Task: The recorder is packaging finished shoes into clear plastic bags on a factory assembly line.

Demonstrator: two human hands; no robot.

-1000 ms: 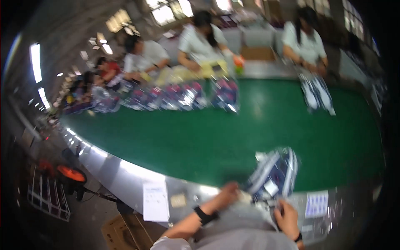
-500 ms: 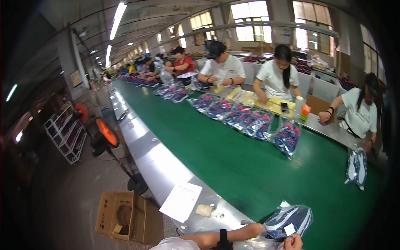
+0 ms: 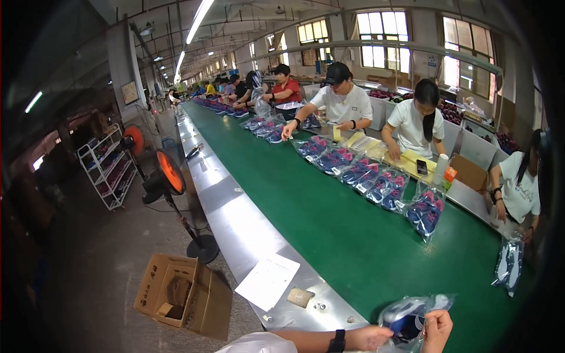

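Note:
At the lower right, a clear plastic bag with navy shoes [image 3: 406, 317] is between my hands at the near edge of the green conveyor belt [image 3: 335, 253]. My left hand [image 3: 372, 337], below a black wristband, closes on the bag's left side. On the other side, my right hand [image 3: 438, 330] has its fingers bent around the bag's plastic. A dark shoe opening and blue lining show through the wrinkled film. The lower part of the bag runs down toward the frame's bottom edge.
Bagged blue and pink shoes [image 3: 360, 170] line the belt's far side, where several people work. On the metal ledge lie a white paper [image 3: 268, 281] and a tan block [image 3: 300, 297]. A cardboard box [image 3: 206, 306] and an orange fan [image 3: 170, 172] stand at left.
The bagged shoes have been turned; their dark opening faces up now. My right hand has risen along the bag, and the white square by its fingers is out of sight. The view has shifted.

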